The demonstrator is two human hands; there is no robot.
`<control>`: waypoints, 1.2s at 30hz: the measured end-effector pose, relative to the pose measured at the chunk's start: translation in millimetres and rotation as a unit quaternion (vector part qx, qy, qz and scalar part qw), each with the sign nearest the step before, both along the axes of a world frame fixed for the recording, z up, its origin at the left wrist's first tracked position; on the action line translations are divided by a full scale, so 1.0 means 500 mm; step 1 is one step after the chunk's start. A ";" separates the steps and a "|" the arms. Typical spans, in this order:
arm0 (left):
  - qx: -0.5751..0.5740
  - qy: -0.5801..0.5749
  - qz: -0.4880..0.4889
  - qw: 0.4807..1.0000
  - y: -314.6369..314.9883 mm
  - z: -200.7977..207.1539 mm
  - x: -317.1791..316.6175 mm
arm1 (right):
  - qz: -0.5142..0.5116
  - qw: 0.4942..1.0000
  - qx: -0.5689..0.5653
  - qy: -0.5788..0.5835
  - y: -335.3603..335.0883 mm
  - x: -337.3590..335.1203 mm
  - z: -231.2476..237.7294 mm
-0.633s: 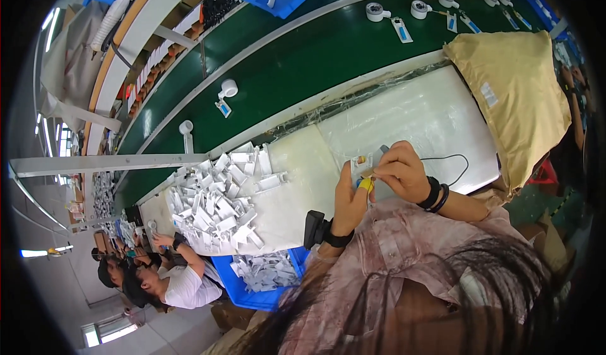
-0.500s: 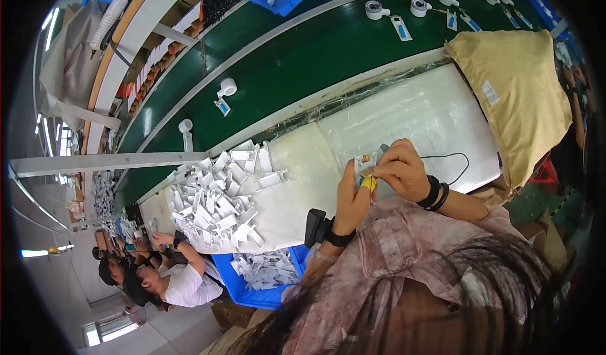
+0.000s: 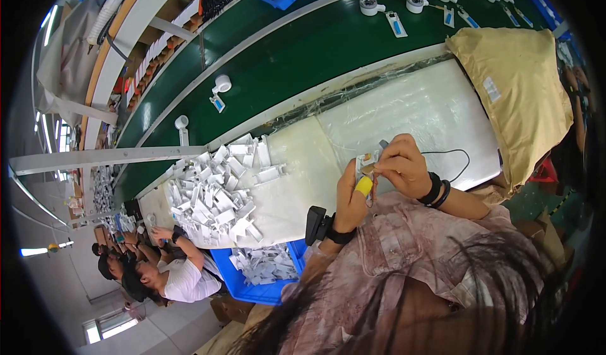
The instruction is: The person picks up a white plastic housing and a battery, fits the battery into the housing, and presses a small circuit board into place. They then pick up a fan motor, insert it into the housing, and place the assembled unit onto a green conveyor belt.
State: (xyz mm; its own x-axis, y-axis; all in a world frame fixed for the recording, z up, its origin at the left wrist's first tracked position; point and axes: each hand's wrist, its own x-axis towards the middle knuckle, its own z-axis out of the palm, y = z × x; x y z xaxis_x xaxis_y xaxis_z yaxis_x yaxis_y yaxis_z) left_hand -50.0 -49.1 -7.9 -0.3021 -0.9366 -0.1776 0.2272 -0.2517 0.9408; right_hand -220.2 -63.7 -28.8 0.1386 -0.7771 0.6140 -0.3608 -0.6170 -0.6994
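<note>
A small white plastic housing (image 3: 365, 160) is up over the near edge of the table, pinched in my left hand (image 3: 349, 198). At the left thumb is a yellow piece (image 3: 364, 186); whether it is worn or held, I cannot tell. Thin reddish wires (image 3: 374, 196) hang beneath the housing. My right hand (image 3: 405, 167) has its thumb and forefinger closed at the housing's right side, and what lies between them is too small to make out. Behind the right hand, a dark cable (image 3: 464, 155) loops across the table.
Many loose white plastic parts (image 3: 218, 194) lie heaped on the table's left, above a blue bin (image 3: 252, 292) of similar pieces. A green conveyor (image 3: 284, 61) carries white round-headed units (image 3: 369, 6). Yellowish wrapping (image 3: 514, 96) lies right. A co-worker (image 3: 189, 279) works at far left.
My left thumb and the yellow piece have dropped slightly leftward, uncovering more of the wires. Both hands stay at the housing. The whole view has shifted a little.
</note>
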 end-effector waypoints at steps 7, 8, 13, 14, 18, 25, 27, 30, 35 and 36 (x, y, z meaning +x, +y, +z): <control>-0.034 -0.019 0.009 0.999 0.015 -0.019 -0.007 | 0.014 1.000 -0.002 0.002 -0.001 -0.006 -0.001; -0.035 -0.034 0.013 0.999 0.015 -0.015 -0.008 | 0.018 1.000 -0.003 0.003 -0.002 -0.007 0.000; -0.048 -0.083 0.022 0.995 0.016 -0.023 -0.007 | 0.029 1.000 -0.003 0.008 -0.004 -0.010 -0.003; -0.054 -0.086 0.024 0.995 0.015 -0.023 -0.008 | 0.030 0.999 -0.006 0.009 -0.005 -0.011 -0.001; -0.067 -0.096 0.024 0.993 0.016 -0.022 -0.009 | 0.032 0.999 -0.007 0.013 -0.003 -0.011 -0.004; -0.090 -0.140 0.021 0.986 0.014 -0.017 -0.015 | 0.007 0.999 -0.021 0.049 0.002 -0.011 0.016; -0.111 -0.163 0.013 0.980 0.010 -0.019 -0.016 | -0.003 0.999 -0.029 0.043 0.001 -0.006 0.033; -0.131 -0.188 0.016 0.973 0.013 -0.014 -0.014 | 0.031 0.994 -0.077 0.068 -0.007 -0.008 0.029; -0.121 -0.181 0.024 0.976 0.013 -0.016 -0.015 | 0.040 0.996 -0.061 0.060 -0.007 -0.010 0.019; -0.117 -0.178 0.024 0.977 0.012 -0.016 -0.015 | 0.040 0.997 -0.035 0.047 -0.006 -0.010 0.017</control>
State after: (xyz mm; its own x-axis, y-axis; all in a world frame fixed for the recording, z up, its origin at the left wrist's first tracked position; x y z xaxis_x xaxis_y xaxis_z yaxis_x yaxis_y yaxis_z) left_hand -57.7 -43.2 -15.9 -0.2140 -0.9759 -0.0429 -0.1190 -0.0176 0.9927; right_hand -225.4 -66.7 -20.2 0.2584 -0.7171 0.6473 -0.3707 -0.6924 -0.6190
